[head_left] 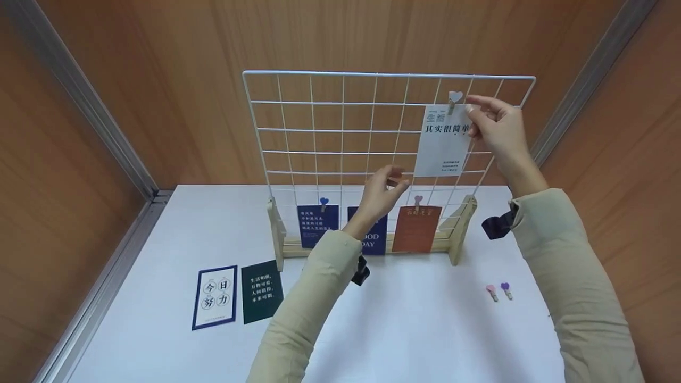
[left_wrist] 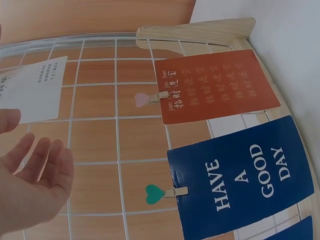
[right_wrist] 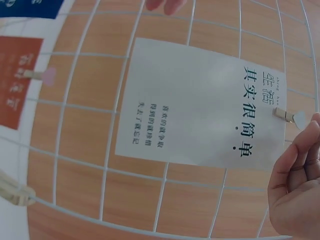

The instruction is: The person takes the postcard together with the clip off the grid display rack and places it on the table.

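Observation:
A white card (head_left: 442, 146) with dark lettering hangs high on the right of a white wire grid (head_left: 343, 114). A small clothespin with a white heart (right_wrist: 291, 117) grips its top edge. My right hand (head_left: 497, 125) is at the card's upper right corner, fingertips close beside the clothespin, with a gap between thumb and forefinger. Below and left of the card, my left hand (head_left: 380, 191) is in front of the grid, fingers loosely bent and holding nothing. In the left wrist view, its thumb overlaps the white card's edge.
Lower on the grid hang a red card (head_left: 416, 230), a blue "HAVE A GOOD DAY" card (left_wrist: 240, 175) and another blue card (head_left: 318, 226), below heart clothespins. On the table lie a blue-bordered card (head_left: 214, 298), a dark green card (head_left: 262, 291) and pink (head_left: 492, 292) and purple (head_left: 506, 290) heart clothespins.

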{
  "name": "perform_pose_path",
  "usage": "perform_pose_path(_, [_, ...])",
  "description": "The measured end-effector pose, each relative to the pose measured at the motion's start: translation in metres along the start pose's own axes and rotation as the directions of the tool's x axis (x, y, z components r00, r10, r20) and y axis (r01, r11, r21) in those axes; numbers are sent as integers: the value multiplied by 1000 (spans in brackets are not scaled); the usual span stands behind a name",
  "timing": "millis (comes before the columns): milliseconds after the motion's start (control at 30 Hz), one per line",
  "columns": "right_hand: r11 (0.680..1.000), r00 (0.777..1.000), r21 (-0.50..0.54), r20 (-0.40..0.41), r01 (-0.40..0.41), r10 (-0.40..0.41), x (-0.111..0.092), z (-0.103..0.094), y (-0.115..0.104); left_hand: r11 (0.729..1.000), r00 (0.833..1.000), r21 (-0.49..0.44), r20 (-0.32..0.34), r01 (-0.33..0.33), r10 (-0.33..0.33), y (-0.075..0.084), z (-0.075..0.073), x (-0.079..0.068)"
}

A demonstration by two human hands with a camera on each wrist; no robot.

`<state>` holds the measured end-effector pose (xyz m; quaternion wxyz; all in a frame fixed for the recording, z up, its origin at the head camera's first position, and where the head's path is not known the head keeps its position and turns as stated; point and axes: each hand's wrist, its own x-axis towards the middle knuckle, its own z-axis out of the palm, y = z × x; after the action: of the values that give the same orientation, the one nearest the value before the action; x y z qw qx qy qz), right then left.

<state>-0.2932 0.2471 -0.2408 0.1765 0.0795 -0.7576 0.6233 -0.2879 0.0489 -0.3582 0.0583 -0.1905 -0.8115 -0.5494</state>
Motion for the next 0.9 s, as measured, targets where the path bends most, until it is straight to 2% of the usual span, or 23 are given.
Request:
perform_pose_path(200, [1000, 1000, 5, 19, -4, 4, 3, 7, -2, 999, 999, -33, -40, -31, 30, 1, 7, 5])
perform_pose_path(333, [1000, 999, -3, 44, -12, 12, 4, 12, -5, 998, 999, -51, -46, -26, 24, 1, 10, 6])
perform_pose_path(600, [995, 990, -2, 102, -95, 94, 7, 19, -11, 998, 1000, -49, -13, 28, -28, 0, 12, 8])
perform_pose_path(900, [989, 979, -6, 137, -151, 150, 10, 20, -16, 996, 999, -79, 33, 41, -38, 1, 16, 13])
